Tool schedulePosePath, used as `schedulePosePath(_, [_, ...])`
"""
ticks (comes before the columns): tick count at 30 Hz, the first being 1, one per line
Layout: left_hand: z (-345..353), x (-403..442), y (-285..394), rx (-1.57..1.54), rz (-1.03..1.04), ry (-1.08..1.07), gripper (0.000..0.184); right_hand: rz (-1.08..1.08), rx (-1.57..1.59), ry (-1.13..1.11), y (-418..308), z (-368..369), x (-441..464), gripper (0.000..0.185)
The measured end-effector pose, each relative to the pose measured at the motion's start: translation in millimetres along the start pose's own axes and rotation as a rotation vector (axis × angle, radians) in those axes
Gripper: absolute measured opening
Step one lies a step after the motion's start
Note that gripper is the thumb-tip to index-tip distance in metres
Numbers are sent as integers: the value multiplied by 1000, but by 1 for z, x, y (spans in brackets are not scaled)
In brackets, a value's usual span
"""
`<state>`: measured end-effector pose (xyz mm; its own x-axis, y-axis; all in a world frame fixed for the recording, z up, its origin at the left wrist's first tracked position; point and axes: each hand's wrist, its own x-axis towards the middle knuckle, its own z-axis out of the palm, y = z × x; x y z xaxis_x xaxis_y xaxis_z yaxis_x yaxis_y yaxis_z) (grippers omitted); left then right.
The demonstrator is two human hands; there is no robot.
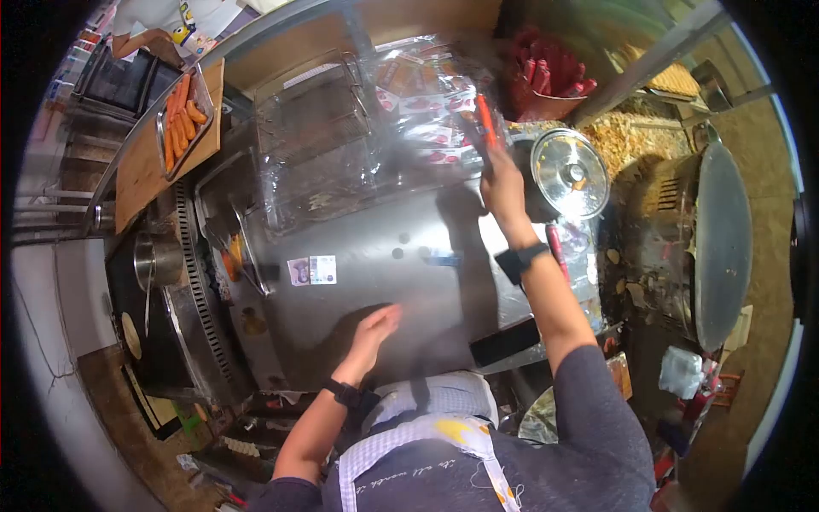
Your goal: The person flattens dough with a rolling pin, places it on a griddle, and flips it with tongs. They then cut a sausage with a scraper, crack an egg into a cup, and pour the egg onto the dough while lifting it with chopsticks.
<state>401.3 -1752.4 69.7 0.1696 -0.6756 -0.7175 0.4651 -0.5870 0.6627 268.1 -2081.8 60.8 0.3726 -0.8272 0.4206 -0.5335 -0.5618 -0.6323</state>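
Observation:
My right hand [503, 188] reaches over the far side of the metal counter [367, 230]. It is closed on a slim orange-and-dark tool [487, 124], too blurred for me to tell its kind. Beside that hand is a glass lid [570, 174] with a metal rim. My left hand [372, 334] hovers over the near part of the counter, its fingers loosely stretched, slightly blurred, and nothing visible in them. A banknote [312, 270] lies flat on the metal, beyond and left of this hand.
Stacked plastic-wrapped packets [426, 102] sit at the back, with a red tub [546, 102] of red-wrapped sticks. Sausages fill a tray [205, 88] at the left. A dark phone-like slab [505, 342] lies at the near edge. A large round cooker [725, 247] stands right.

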Motion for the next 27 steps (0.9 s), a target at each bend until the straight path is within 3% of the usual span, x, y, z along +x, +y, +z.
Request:
schedulePosePath(3, [-8,-9,-5,-74,38,43,38,289,-313,-121,36,58,54,21])
schedulePosePath(5, [-14,-14,-6,-78,55,65,37,395,-352,-204,47,68,64,22])
schedulePosePath(7, [-19,-19,-10,-3,91,113,37,344,-354,-178,46,63,64,20])
schedulePosePath(13, [-11,-26,-7,32,232,62,38,204,141,-25,-48,9,17,15])
schedulePosePath(15, [0,-27,-3,-6,267,36,39,272,186,-206,-89,-3,-28,16])
schedulePosePath(16, [11,-30,5,-140,324,38,38,412,267,-398,-110,-10,-57,18])
schedulePosePath(17, [17,-33,9,-277,382,42,37,590,555,-490,-131,-12,-90,19])
schedulePosePath(19, [15,-42,1,-256,324,-28,35,739,698,-629,-184,-32,-135,21])
schedulePosePath(21, [6,-49,-14,-244,271,-80,33,748,607,-716,-191,-19,-183,29])
schedulePosePath(23, [-15,-61,-40,-67,162,-24,31,547,542,-730,-199,-20,-207,29])
schedulePosePath(25, [-39,-79,-58,-250,115,1,33,415,330,-508,-182,-7,-238,37])
schedulePosePath(27, [-64,-85,-85,-434,3,53,33,731,601,-647,-203,-37,-226,36])
